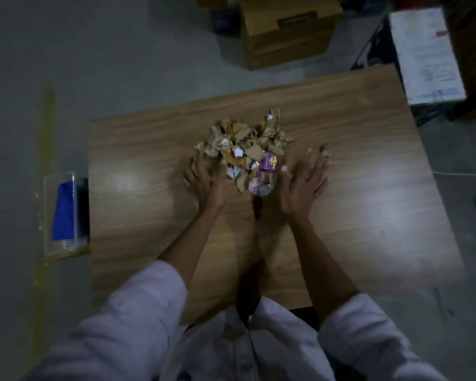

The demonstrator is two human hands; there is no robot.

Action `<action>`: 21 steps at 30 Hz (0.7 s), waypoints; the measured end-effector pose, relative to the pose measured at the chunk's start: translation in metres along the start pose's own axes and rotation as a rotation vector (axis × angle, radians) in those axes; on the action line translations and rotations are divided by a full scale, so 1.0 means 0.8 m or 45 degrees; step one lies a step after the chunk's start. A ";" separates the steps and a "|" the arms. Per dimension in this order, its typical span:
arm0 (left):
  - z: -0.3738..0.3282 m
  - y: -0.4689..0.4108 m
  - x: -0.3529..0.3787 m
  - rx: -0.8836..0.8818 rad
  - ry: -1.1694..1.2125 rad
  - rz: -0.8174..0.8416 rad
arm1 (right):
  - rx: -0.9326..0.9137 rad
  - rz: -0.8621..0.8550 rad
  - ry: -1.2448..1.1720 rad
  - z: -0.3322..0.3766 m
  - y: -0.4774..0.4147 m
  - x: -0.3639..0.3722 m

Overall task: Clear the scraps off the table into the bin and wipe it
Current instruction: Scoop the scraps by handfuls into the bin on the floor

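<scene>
A heap of torn brown cardboard and paper scraps [245, 141] lies in the middle of the wooden table [368, 188], with a purple wrapper [269, 164] and a pinkish crumpled piece [259, 187] at its near edge. My left hand [204, 177] rests at the heap's left side, fingers spread and touching the scraps. My right hand [302, 185] is flat and open at the right side, fingertips near a stray scrap [325, 150]. Neither hand holds anything.
A clear plastic bin [65, 215] holding a blue cloth [63, 213] stands on the floor against the table's left edge. A cardboard box [286, 31] sits on the floor beyond the table. A white box [426, 56] is at the far right.
</scene>
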State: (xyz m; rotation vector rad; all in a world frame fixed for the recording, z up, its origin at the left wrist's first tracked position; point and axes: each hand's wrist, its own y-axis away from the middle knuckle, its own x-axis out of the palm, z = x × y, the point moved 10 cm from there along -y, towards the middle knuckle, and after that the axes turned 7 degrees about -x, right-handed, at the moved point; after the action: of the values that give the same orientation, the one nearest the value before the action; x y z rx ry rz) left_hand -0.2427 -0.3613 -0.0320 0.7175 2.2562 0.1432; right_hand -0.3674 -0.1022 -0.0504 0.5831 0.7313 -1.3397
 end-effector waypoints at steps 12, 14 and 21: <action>-0.079 -0.081 0.149 0.345 -0.531 0.671 | -0.460 0.447 0.218 0.049 -0.034 0.078; -0.089 -0.060 0.150 0.447 -0.522 0.602 | -0.468 0.410 0.190 0.064 -0.033 0.086; -0.061 -0.030 0.134 0.015 0.257 0.514 | -0.658 0.123 -0.026 0.100 -0.021 0.089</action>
State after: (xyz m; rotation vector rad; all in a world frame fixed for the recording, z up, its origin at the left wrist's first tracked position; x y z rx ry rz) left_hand -0.3476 -0.3181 -0.0725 1.2061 2.2721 0.4127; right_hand -0.3677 -0.2104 -0.0520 0.1871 0.9770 -1.0099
